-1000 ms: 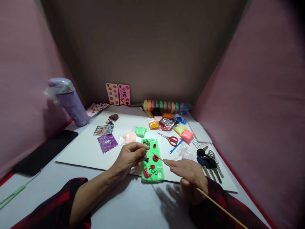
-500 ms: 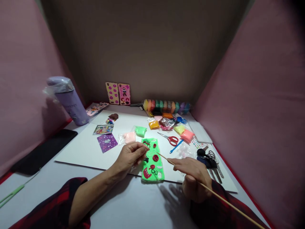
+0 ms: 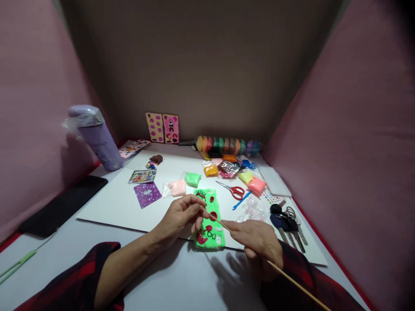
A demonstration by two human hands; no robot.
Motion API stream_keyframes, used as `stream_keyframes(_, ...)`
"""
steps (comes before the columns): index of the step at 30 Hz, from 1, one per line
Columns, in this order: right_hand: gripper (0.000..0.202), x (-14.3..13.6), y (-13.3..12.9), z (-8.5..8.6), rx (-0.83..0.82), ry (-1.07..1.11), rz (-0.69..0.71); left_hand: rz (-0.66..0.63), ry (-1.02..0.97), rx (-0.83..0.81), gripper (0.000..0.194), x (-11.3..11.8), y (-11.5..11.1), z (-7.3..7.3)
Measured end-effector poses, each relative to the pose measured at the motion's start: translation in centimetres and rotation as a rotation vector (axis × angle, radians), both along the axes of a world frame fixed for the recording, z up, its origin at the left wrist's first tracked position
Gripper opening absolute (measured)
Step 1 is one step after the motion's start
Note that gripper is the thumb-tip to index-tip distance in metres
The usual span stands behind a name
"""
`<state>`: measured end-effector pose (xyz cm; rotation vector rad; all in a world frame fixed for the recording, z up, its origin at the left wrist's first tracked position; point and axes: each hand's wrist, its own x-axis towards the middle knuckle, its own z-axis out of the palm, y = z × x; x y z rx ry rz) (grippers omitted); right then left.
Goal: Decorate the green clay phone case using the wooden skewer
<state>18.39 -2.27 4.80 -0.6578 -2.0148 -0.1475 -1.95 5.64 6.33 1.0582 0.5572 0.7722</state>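
Note:
A bright green phone case (image 3: 221,239) covered in clay lies at the front edge of the white board, bearing dark red, black and white shapes. Over its left side, the thumb and forefinger of my left hand (image 3: 181,216) are pinched together; whatever they hold is too small to make out. My right hand (image 3: 259,242) grips a long, thin wooden skewer (image 3: 298,285), which slants down past my right sleeve. Its pointed tip meets my left fingertips above the case, near a round red piece.
Red-handled scissors (image 3: 236,191), a blue modelling tool (image 3: 242,201) and several clay packets (image 3: 210,171) lie beyond the case. Keys (image 3: 290,229) rest at right. A purple card (image 3: 147,194), a black phone (image 3: 65,207) and a lilac bottle (image 3: 102,144) are at left.
My right hand has moved left and slightly nearer, bringing the skewer's tip to my left fingertips. My left hand has shifted slightly right and down over the case.

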Motion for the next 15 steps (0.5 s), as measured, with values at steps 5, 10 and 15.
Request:
stream_keyframes(5,0.032,-0.76,-0.04,0.72,0.013,-0.011,-0.044,-0.06,-0.015,-0.028,0.024,-0.04,-0.2,-0.14)
stream_keyframes(10,0.032,-0.84,0.06,0.98,0.014,-0.049,-0.043,-0.073,0.0,-0.038,0.024,-0.09,-0.2,-0.12)
stream_keyframes(15,0.032,-0.68,0.15,0.98,0.008,-0.074,-0.047,-0.062,0.011,-0.044,0.023,-0.12,-0.2,-0.1)
